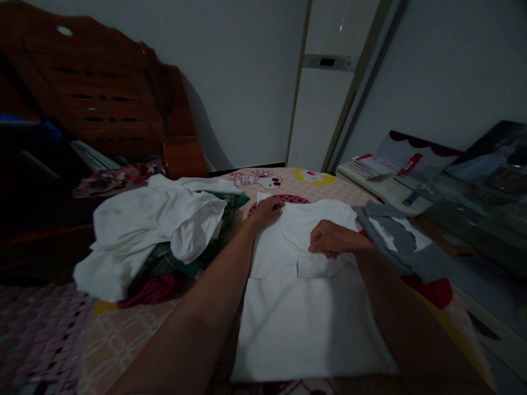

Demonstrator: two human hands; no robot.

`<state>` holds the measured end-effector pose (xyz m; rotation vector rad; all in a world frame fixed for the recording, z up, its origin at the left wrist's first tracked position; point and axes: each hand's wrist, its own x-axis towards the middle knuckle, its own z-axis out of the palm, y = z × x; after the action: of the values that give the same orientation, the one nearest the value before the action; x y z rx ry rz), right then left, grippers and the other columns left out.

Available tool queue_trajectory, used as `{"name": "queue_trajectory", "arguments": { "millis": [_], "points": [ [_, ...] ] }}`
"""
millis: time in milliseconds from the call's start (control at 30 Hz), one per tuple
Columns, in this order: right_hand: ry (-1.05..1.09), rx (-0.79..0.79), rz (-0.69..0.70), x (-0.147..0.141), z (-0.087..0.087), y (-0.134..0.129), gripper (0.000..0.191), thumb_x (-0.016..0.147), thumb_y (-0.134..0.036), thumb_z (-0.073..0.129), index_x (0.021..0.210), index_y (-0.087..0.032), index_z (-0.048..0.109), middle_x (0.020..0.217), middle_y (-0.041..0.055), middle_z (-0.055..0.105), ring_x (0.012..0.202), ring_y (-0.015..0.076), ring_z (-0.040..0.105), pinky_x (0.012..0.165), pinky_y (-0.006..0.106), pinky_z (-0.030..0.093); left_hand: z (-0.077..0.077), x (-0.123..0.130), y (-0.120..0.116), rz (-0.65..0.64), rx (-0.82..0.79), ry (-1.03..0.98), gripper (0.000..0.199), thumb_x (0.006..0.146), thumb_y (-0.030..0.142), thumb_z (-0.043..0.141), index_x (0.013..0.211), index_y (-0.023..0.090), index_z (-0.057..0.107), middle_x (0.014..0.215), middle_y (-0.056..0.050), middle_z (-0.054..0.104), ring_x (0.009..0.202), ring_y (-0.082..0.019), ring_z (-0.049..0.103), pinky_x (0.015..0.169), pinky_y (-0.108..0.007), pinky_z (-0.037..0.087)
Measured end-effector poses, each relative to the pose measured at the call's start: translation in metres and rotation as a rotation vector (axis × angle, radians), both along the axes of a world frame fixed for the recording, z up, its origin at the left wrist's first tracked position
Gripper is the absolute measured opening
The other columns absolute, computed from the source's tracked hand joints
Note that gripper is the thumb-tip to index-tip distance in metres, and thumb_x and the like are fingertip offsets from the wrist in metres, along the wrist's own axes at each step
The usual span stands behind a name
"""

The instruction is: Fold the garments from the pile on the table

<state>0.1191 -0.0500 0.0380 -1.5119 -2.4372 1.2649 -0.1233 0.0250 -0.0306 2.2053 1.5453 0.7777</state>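
Observation:
A white T-shirt [304,323] lies on the round table's patterned cloth in front of me, its neckline at the far end and its sides folded inward. My left hand [267,213] is at the shirt's far left shoulder, fingers curled over the edge of the fabric. Over the upper right part of the shirt, my right hand [331,238] is closed, its fingertips pinching the white cloth. Just below that hand a small squarish folded flap of the shirt shows. The fingertips of both hands are partly hidden.
To the left is a loose heap with a white garment [152,219] over green and dark red clothes. A folded grey garment [405,238] lies at the right on red cloth. Beyond stand a wooden chair [90,93], a tall white cabinet unit [323,109] and a glass-topped table [457,203].

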Motion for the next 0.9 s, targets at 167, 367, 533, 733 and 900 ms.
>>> {"name": "queue_trajectory", "arguments": {
  "millis": [167, 367, 533, 733, 900],
  "points": [
    [0.218, 0.336, -0.693, 0.016, -0.020, 0.029, 0.019, 0.084, -0.026, 0.057, 0.068, -0.016, 0.060, 0.047, -0.0014, 0.056, 0.034, 0.0085, 0.048, 0.034, 0.017, 0.032, -0.001, 0.000, 0.002, 0.007, -0.007, 0.007, 0.036, 0.079, 0.016, 0.059, 0.114, 0.019, 0.070, 0.114, -0.007, 0.070, 0.105, -0.021, 0.063, 0.096, -0.030, 0.047],
    [0.145, 0.361, -0.712, 0.010, -0.045, 0.039, 0.012, 0.078, -0.024, 0.063, 0.070, -0.015, 0.064, 0.042, -0.0029, 0.054, 0.032, 0.0095, 0.047, 0.034, 0.018, 0.032, 0.000, 0.003, 0.003, 0.008, 0.014, 0.031, 0.038, 0.074, 0.015, 0.063, 0.111, 0.016, 0.071, 0.104, -0.007, 0.071, 0.094, -0.020, 0.064, 0.086, -0.028, 0.049],
    [0.328, 0.358, -0.824, 0.006, -0.049, 0.041, 0.018, 0.073, -0.016, 0.059, 0.089, -0.013, 0.068, 0.046, -0.0043, 0.056, 0.035, 0.0093, 0.047, 0.038, 0.018, 0.036, 0.016, 0.010, 0.000, -0.059, 0.030, -0.079, 0.030, 0.071, 0.012, 0.065, 0.099, 0.014, 0.075, 0.095, -0.007, 0.073, 0.082, -0.017, 0.065, 0.079, -0.026, 0.049],
    [0.026, 0.628, -0.735, 0.010, -0.054, 0.044, 0.016, 0.072, -0.016, 0.058, 0.082, -0.015, 0.071, 0.072, 0.0062, 0.070, 0.069, 0.0183, 0.066, 0.060, 0.024, 0.048, 0.023, 0.025, -0.002, -0.401, -0.094, -0.141, 0.026, 0.075, 0.015, 0.060, 0.095, 0.015, 0.076, 0.092, -0.005, 0.075, 0.084, -0.015, 0.066, 0.080, -0.023, 0.049],
    [-0.258, 0.699, -0.629, 0.011, -0.057, 0.042, 0.019, 0.076, -0.016, 0.056, 0.086, -0.017, 0.072, 0.095, 0.0136, 0.073, 0.092, 0.0259, 0.067, 0.075, 0.032, 0.049, 0.008, 0.028, -0.005, -0.311, -0.070, -0.018, 0.041, 0.070, 0.012, 0.062, 0.109, 0.017, 0.073, 0.108, -0.007, 0.072, 0.093, -0.017, 0.064, 0.089, -0.028, 0.049]
  ]
}}
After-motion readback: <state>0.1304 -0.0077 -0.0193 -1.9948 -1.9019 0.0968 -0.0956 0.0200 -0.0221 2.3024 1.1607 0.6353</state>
